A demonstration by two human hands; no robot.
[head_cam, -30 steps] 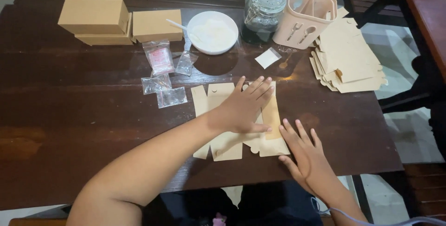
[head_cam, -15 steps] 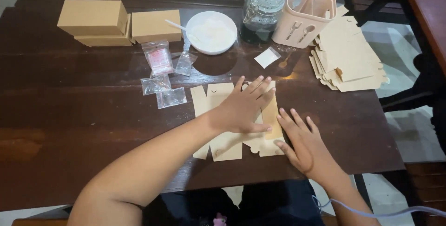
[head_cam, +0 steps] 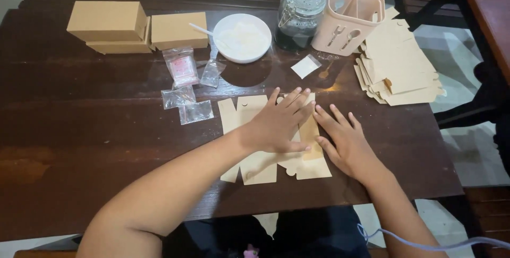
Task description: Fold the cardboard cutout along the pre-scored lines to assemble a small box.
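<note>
A flat, unfolded tan cardboard box blank lies on the dark wooden table. My left hand presses flat on the middle of it, fingers spread and pointing up to the right. My right hand lies palm down at the blank's right edge, fingers apart, touching the card beside my left hand. Neither hand grips anything.
Folded tan boxes stand at the back left, a white bowl with a spoon, a glass jar and a pink cutlery holder at the back. Small clear bags lie left of the blank. More flat blanks are stacked at right.
My right hand has slid up and left along the table onto the blank's right edge, close against my left hand. My left hand has stayed pressed on the card.
</note>
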